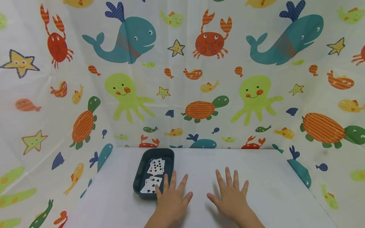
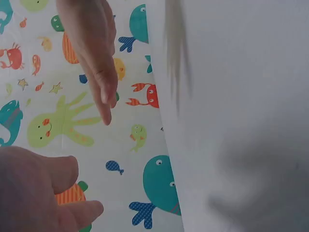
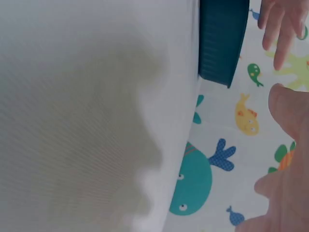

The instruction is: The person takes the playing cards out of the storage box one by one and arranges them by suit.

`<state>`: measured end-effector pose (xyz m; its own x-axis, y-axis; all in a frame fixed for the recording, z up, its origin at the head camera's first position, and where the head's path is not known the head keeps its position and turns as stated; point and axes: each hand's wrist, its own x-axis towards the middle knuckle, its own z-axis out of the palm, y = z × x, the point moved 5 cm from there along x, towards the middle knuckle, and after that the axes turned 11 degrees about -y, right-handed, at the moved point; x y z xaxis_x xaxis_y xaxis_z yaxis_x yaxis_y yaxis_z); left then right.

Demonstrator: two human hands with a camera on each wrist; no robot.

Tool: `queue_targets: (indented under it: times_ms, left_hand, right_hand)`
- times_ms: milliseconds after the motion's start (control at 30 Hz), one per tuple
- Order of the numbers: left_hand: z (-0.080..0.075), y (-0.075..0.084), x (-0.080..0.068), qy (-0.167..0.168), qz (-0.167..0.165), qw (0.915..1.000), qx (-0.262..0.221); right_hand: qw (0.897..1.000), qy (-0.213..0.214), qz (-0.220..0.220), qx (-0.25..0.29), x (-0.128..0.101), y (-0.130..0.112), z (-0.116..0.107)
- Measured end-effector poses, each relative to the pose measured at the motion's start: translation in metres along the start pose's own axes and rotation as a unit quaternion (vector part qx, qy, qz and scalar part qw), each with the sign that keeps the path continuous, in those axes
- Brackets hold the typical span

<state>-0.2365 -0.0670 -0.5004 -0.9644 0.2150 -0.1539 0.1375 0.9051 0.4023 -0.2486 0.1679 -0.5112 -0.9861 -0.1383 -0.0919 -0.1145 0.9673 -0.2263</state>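
Both hands hover palm down over the white table with fingers spread, and neither holds anything. The left hand (image 1: 172, 201) is nearest a dark teal plastic tray (image 1: 138, 175); its fingertips overlap the tray's right rim in the head view. Inside the tray lie two groups of playing cards, one fanned group (image 1: 156, 166) toward the back and another (image 1: 152, 184) toward the front. To the right, over bare tabletop, is the right hand (image 1: 231, 202), its fingers pointing forward. In the right wrist view the tray's side wall (image 3: 223, 41) stands beyond the hand.
The white table (image 1: 196, 164) meets a curtain (image 1: 176, 107) printed with sea animals, which hangs behind it and along both sides. Soft shadows of the hands fall on the tabletop.
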Motion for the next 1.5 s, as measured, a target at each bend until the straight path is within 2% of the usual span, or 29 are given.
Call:
queue_targets:
  times_ms: [200,367,533,633,867,1000,1167,1300,1500]
  left_hand:
    - [-0.021,-0.014,-0.003,-0.007,0.018,0.9979,-0.062]
    - [-0.041,-0.028,-0.008,0.002,0.032,0.9896,-0.14]
    - [-0.058,-0.046,-0.013,0.019,0.015,0.9814,-0.191]
    - [-0.068,-0.06,-0.017,0.025,0.0,0.9771,-0.211]
    - [-0.089,-0.089,-0.023,0.033,-0.004,0.9639,-0.264]
    - [-0.098,-0.104,-0.026,0.024,-0.025,0.9539,-0.298]
    - [-0.104,-0.124,-0.029,0.012,-0.051,0.9405,-0.336]
    - [-0.108,-0.145,-0.029,0.008,-0.064,0.9352,-0.348]
    - [-0.108,-0.173,-0.025,0.0,-0.071,0.9313,-0.357]
  right_hand:
    - [1.0,-0.011,-0.028,-0.004,0.005,-0.006,-0.009]
    - [0.998,-0.006,-0.066,0.004,0.01,-0.015,-0.017]
    - [0.994,0.005,-0.11,0.017,0.015,-0.026,-0.024]
    - [0.99,-0.003,-0.136,0.04,0.019,-0.034,-0.028]
    - [0.974,-0.023,-0.213,0.08,0.028,-0.055,-0.037]
    - [0.965,-0.029,-0.242,0.095,0.035,-0.064,-0.038]
    - [0.957,-0.043,-0.257,0.125,0.046,-0.073,-0.035]
    - [0.951,-0.056,-0.259,0.16,0.056,-0.082,-0.034]
    - [0.95,-0.075,-0.245,0.18,0.072,-0.097,-0.029]
